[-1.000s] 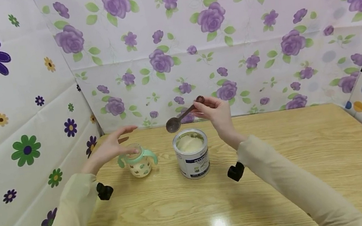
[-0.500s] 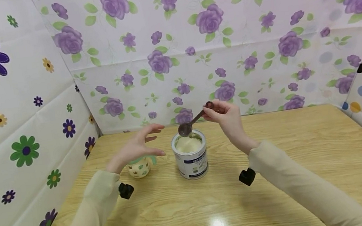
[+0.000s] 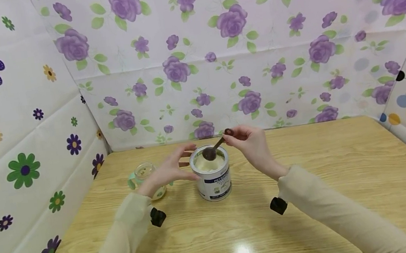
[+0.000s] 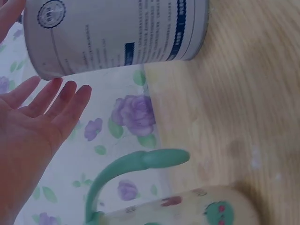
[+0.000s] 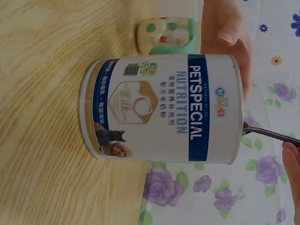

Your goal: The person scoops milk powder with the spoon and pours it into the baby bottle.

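Your right hand (image 3: 250,143) pinches the upper handle of a dark brown scoop with a round bowl and a slim stem (image 3: 209,154). Half a second ago that bowl hung over the back rim of the white cylindrical tin with dark blue bands (image 3: 215,186); now it has dropped into the mouth, over the pale cream powder (image 3: 207,165). You cannot tell from here whether it touches the powder.

Your left hand (image 3: 172,169) has moved further right, from between the cup and the tin to the tin's left side. Its fingers and thumb are spread in an arch beside the upper wall; whether they touch it, you cannot tell.

The tin stands upright near the far edge of the light wood-grain table (image 3: 345,154), left of that edge's middle. Closer to the far left corner stands the clear-topped, patterned cup with mint-green handles (image 3: 143,173). Its open mouth, covered by your left hand half a second ago, shows again, while your left wrist hides part of its near right side.
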`<state>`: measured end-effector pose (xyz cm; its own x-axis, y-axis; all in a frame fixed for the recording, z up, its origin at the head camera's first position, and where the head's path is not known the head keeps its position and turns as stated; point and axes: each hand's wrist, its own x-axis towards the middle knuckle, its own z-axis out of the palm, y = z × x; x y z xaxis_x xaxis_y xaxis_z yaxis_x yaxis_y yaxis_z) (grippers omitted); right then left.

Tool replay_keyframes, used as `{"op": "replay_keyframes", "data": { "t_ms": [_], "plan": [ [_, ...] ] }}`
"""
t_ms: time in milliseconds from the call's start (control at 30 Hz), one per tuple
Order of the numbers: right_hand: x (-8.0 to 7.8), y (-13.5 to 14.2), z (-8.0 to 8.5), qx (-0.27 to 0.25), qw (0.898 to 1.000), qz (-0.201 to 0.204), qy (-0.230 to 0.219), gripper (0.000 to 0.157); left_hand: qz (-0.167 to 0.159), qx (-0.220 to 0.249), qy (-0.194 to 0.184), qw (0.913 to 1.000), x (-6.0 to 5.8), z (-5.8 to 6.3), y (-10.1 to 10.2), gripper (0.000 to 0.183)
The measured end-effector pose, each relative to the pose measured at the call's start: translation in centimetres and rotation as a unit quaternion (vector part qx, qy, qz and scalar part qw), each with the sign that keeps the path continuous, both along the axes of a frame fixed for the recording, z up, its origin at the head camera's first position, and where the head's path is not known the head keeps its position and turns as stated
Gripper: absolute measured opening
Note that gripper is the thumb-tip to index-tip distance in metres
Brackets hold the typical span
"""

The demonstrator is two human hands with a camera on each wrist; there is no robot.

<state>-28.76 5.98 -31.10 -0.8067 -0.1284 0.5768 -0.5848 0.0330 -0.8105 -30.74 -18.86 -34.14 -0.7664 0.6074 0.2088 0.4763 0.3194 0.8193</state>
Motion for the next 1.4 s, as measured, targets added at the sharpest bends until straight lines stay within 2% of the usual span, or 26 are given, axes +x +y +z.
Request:
{"op": "replay_keyframes", "data": {
  "t_ms": [100, 200, 400, 567, 700, 767, 1000, 1200, 1400],
  "plan": [
    [0.0, -0.1, -0.2, 0.016, 1.0, -0.011, 0.015, 0.003, 0.002, 0.004, -0.006, 1.0, 0.6, 0.3, 0.5, 0.084],
    [-0.1, -0.2, -0.5, 0.032, 0.999, -0.019, 0.036, 0.002, -0.001, 0.016, -0.016, 0.9997, 0.6, 0.1, 0.7, 0.082],
    [-0.1, -0.5, -1.0, 0.058, 0.994, -0.021, 0.09, 0.004, 0.004, 0.037, -0.013, 0.9992, 0.4, -0.7, 0.9, 0.083],
    [0.0, -0.9, -1.1, 0.087, 0.985, -0.023, 0.145, 0.004, 0.006, 0.046, -0.01, 0.9989, 0.1, -1.3, 1.2, 0.086],
    [0.0, -1.1, -1.1, 0.102, 0.982, -0.027, 0.156, 0.005, 0.003, 0.055, -0.018, 0.9983, -0.1, -1.6, 1.4, 0.087],
    [0.1, -1.2, -1.0, 0.108, 0.982, -0.027, 0.15, 0.004, 0.003, 0.061, -0.022, 0.9979, -0.1, -1.6, 1.4, 0.086],
    [-2.7, -1.0, -3.6, 0.129, 0.986, -0.002, 0.107, 0.003, 0.006, 0.069, -0.027, 0.9973, -0.2, -1.9, 1.5, 0.084],
    [-2.7, -1.3, -3.4, 0.131, 0.991, 0.033, 0.025, 0.007, 0.01, 0.07, -0.018, 0.9973, -0.3, -2.0, 1.4, 0.084],
    [-2.6, -1.6, -3.2, 0.084, 0.992, 0.075, -0.058, 0.009, 0.013, 0.076, -0.021, 0.9968, -0.4, -2.3, 1.3, 0.085]
  ]
}}
